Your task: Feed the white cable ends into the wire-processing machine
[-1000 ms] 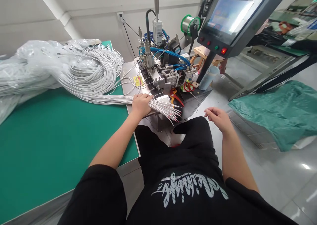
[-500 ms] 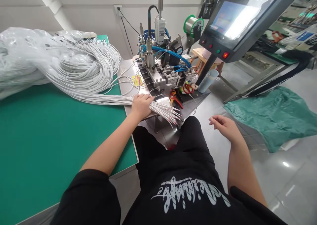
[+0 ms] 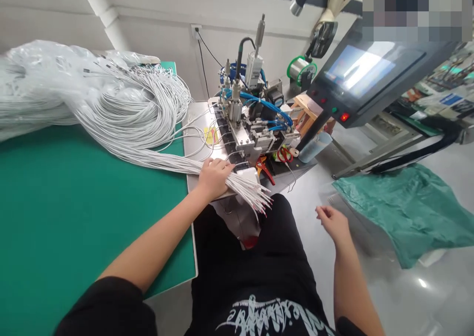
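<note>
My left hand [image 3: 215, 179] is closed over a bundle of thin white cables [image 3: 163, 159] at the front of the machine's metal base plate. The cable ends [image 3: 255, 194], with small reddish tips, fan out past the hand and over the front edge. Behind the hand stands a bench machine [image 3: 240, 114] with metal cylinders and blue air tubes; several single white cables run to its near side. Off to the right, above the floor, my right hand [image 3: 333, 221] is held with its fingers curled together, and nothing shows between them.
More cables in clear plastic bags [image 3: 44, 89] lie on the green tabletop [image 3: 92, 217] at left. A control screen [image 3: 363, 79] rises on the right. Orange-handled pliers [image 3: 264, 170], a clear plastic cup [image 3: 314, 146] and a solder wire spool [image 3: 300, 70] surround the machine. Green sheeting [image 3: 411, 207] lies rightward.
The camera view has tilted, so the scene sits lower in the picture. My left hand stays on the cable bundle. My right hand remains off to the side, its fingers curled.
</note>
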Tool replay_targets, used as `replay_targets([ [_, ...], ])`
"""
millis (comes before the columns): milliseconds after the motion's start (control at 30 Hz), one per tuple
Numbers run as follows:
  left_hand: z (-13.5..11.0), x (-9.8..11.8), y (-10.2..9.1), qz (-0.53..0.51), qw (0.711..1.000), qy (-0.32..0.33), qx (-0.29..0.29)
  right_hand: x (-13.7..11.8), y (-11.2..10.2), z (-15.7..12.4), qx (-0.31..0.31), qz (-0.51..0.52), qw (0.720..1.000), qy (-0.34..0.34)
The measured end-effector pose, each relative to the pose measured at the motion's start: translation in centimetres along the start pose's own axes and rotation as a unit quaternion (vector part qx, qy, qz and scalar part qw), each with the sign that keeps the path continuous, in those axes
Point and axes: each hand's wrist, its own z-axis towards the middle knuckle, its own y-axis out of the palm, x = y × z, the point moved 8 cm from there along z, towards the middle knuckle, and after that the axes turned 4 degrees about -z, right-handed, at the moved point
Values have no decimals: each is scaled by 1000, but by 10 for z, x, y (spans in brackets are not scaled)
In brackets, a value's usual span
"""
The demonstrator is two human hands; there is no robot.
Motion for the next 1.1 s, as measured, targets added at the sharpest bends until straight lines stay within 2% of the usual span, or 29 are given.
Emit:
replay_targets([
  [67,1,1,-1,-1,1000,2,11,13,25,6,-35,-10,999,21],
  [133,1,2,-1,-3,1000,4,20,16,50,9,-64,3,997,39],
  [200,0,2,-1,-3,1000,3,23,4,63,10,-43,25,998,38],
  [300,-1,1,-2,1,1000,-3,30,-33,58,11,30,99,994,28],
  [367,-2,0,-4,4,999,-8,38,-66,51,12,29,157,987,3],
  [433,-2,1,-6,3,999,-8,47,-101,35,14,27,204,977,-53],
  [533,-3,5,-9,3,998,8,65,-147,14,10,-27,234,958,-162],
  [600,-4,8,-12,10,996,25,81,-172,16,0,-133,211,940,-231],
  [667,-6,11,-14,16,995,39,93,-186,25,-13,-236,192,913,-272],
  [700,-7,12,-15,17,994,45,97,-190,30,-19,-273,188,900,-282],
  [767,-8,14,-17,15,993,52,100,-194,36,-24,-306,193,886,-290],
  [1100,-8,23,-25,9,990,91,108,-197,40,-15,-299,239,887,-257],
])
